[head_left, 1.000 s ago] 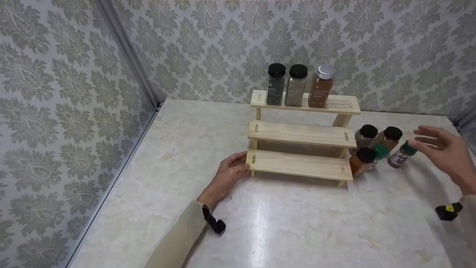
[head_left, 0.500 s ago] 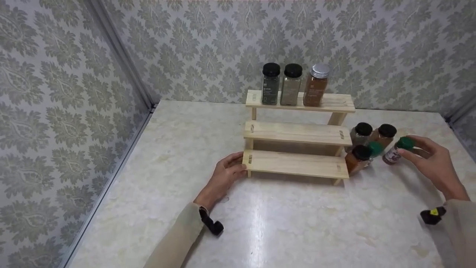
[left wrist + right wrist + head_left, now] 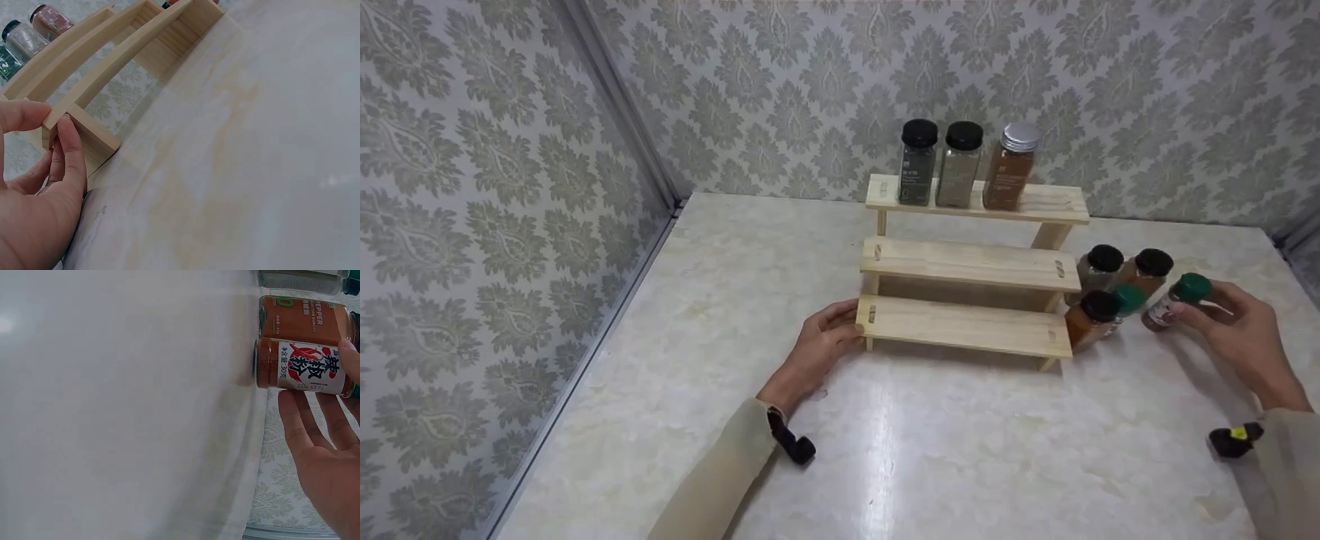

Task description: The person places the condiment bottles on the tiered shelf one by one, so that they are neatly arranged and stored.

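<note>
My left hand (image 3: 814, 352) pinches the left end of the lowest shelf of a three-tier wooden rack (image 3: 960, 326). In the left wrist view, the thumb (image 3: 25, 115) lies on the board's upper side and the index finger underneath. To the right of the rack, my right hand (image 3: 1249, 334) holds a small spice jar (image 3: 1161, 313) with a green cap, its thumb on one side and fingers on the other. The right wrist view shows this jar's white label (image 3: 309, 367) with red chilies; whether its base touches the table cannot be told.
On the top shelf stand a dark-filled jar (image 3: 915, 176), a pale one (image 3: 958, 178) and a silver-capped reddish one (image 3: 1009, 176). Several more jars cluster against the rack's right side, including an orange one (image 3: 1086, 326) and a green-capped one (image 3: 1126, 300). Patterned walls (image 3: 780, 97) enclose the table.
My right hand, a second ago beside the green-capped jar with its fingers apart, has moved in and taken hold of it. The left hand keeps its place on the rack.
</note>
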A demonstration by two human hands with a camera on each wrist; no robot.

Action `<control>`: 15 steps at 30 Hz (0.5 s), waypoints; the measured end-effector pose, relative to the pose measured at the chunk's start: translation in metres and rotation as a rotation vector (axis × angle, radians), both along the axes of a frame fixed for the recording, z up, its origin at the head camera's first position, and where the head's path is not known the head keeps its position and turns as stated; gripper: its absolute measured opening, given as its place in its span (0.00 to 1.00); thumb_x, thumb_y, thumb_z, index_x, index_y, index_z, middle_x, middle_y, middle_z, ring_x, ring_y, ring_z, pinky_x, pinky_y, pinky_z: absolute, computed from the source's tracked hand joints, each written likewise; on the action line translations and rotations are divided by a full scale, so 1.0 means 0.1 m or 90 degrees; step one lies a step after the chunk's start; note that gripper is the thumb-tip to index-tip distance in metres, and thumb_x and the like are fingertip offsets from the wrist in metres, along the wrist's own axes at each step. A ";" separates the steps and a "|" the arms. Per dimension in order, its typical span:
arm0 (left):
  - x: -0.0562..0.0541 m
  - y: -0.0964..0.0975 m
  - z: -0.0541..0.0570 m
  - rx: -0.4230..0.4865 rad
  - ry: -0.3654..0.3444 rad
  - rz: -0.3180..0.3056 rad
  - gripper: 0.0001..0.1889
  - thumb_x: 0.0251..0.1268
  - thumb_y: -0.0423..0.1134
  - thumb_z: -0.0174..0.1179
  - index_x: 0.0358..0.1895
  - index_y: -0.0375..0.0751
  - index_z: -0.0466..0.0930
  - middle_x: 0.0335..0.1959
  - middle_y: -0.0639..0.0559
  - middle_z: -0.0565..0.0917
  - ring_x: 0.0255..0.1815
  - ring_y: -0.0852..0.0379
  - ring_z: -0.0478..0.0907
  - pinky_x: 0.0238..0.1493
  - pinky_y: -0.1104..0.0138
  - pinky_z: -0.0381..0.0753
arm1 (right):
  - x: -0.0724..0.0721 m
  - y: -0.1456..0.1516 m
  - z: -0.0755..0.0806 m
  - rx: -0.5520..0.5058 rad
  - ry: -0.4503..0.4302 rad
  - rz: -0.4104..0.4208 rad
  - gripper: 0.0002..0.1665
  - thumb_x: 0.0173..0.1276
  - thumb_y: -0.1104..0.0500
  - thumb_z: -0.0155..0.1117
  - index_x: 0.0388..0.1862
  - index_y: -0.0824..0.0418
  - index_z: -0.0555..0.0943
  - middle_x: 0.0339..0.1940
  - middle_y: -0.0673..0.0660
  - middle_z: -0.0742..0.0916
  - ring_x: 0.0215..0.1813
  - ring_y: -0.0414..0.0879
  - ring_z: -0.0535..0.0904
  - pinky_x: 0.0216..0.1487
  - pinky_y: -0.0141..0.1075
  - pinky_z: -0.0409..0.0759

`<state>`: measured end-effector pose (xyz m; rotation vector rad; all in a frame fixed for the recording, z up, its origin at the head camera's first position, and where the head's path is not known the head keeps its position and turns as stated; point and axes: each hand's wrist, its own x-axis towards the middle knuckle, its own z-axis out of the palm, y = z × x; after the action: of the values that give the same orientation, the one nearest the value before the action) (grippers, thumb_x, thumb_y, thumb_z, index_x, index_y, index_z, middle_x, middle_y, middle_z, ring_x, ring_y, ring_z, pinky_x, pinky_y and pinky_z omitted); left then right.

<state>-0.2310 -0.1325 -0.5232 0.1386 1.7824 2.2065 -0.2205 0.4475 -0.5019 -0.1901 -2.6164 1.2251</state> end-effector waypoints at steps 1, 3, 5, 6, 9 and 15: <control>0.00 0.01 0.00 0.002 -0.001 0.002 0.30 0.76 0.32 0.60 0.79 0.34 0.68 0.74 0.36 0.75 0.68 0.48 0.80 0.61 0.64 0.85 | 0.00 0.00 0.02 0.000 0.000 -0.002 0.36 0.78 0.47 0.68 0.80 0.53 0.73 0.69 0.44 0.80 0.52 0.17 0.71 0.48 0.12 0.73; 0.00 0.02 -0.01 0.004 -0.002 0.004 0.31 0.76 0.31 0.61 0.79 0.33 0.68 0.74 0.36 0.75 0.67 0.49 0.80 0.60 0.64 0.85 | 0.01 0.00 0.06 -0.002 0.000 -0.008 0.35 0.78 0.47 0.68 0.81 0.52 0.73 0.67 0.40 0.80 0.53 0.18 0.72 0.49 0.12 0.73; -0.01 0.02 -0.02 0.008 -0.003 0.009 0.31 0.75 0.31 0.61 0.79 0.33 0.68 0.73 0.36 0.75 0.66 0.50 0.80 0.60 0.64 0.85 | 0.00 -0.01 0.11 -0.001 0.006 -0.015 0.35 0.79 0.47 0.68 0.81 0.50 0.73 0.64 0.36 0.80 0.53 0.19 0.72 0.49 0.14 0.73; -0.01 0.02 -0.02 0.010 -0.002 0.010 0.31 0.75 0.30 0.60 0.79 0.33 0.68 0.73 0.35 0.75 0.66 0.50 0.80 0.59 0.64 0.85 | 0.00 -0.02 0.14 0.003 0.009 -0.022 0.34 0.79 0.47 0.67 0.81 0.50 0.73 0.63 0.34 0.80 0.54 0.20 0.72 0.52 0.16 0.74; -0.01 0.03 -0.02 0.013 0.001 0.009 0.31 0.75 0.30 0.60 0.79 0.31 0.67 0.74 0.34 0.75 0.66 0.50 0.80 0.60 0.64 0.85 | -0.02 -0.04 0.25 0.010 0.007 -0.056 0.34 0.80 0.46 0.65 0.81 0.47 0.72 0.66 0.38 0.80 0.64 0.32 0.76 0.67 0.31 0.78; -0.01 0.01 -0.02 0.011 0.004 0.011 0.31 0.74 0.29 0.60 0.79 0.31 0.67 0.73 0.34 0.75 0.66 0.49 0.80 0.60 0.64 0.85 | -0.11 -0.08 0.53 -0.032 0.017 -0.100 0.31 0.81 0.46 0.62 0.81 0.43 0.72 0.68 0.40 0.79 0.78 0.47 0.73 0.78 0.44 0.73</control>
<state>-0.2317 -0.1310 -0.5255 0.1349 1.7749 2.2353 -0.2320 0.4392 -0.4485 -0.3775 -2.4956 1.2321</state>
